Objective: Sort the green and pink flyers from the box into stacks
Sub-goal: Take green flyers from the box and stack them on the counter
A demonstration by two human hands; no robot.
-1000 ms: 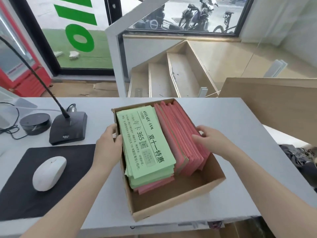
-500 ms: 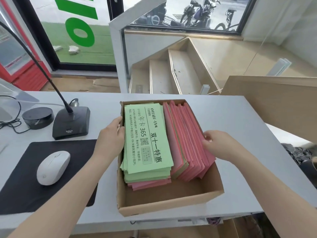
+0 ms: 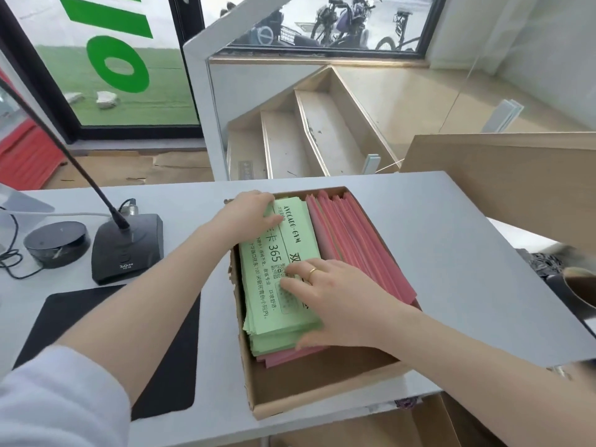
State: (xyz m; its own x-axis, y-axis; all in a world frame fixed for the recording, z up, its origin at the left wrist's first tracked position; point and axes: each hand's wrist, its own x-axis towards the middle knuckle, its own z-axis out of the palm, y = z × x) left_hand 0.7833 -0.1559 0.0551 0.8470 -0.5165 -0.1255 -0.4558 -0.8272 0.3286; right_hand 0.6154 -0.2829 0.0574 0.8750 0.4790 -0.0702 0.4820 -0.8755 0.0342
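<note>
An open cardboard box [image 3: 322, 393] stands on the grey desk [image 3: 451, 253]. A stack of green flyers [image 3: 295, 235] lies flat in its left half, on top of a few pink ones [image 3: 290, 354]. More pink flyers [image 3: 361, 250] lean on edge along the right wall. My left hand [image 3: 248, 214] grips the far left corner of the green stack, fingers curled over its far edge and thumb on top. My right hand [image 3: 335, 301] lies across the near part of that stack, fingers spread on the top sheet and thumb tucked at its near edge.
Left of the box are a gooseneck microphone base [image 3: 127, 250], a round black device [image 3: 56, 243] with cables, and a black mouse pad [image 3: 106, 343] under my left forearm. A wooden board [image 3: 516, 195] rises at the right. A dark cup [image 3: 580, 290] sits at the right edge.
Both hands left the box's outer sides and came onto the green stack: the left to its far corner, the right across its near part. The box now sits straighter.
</note>
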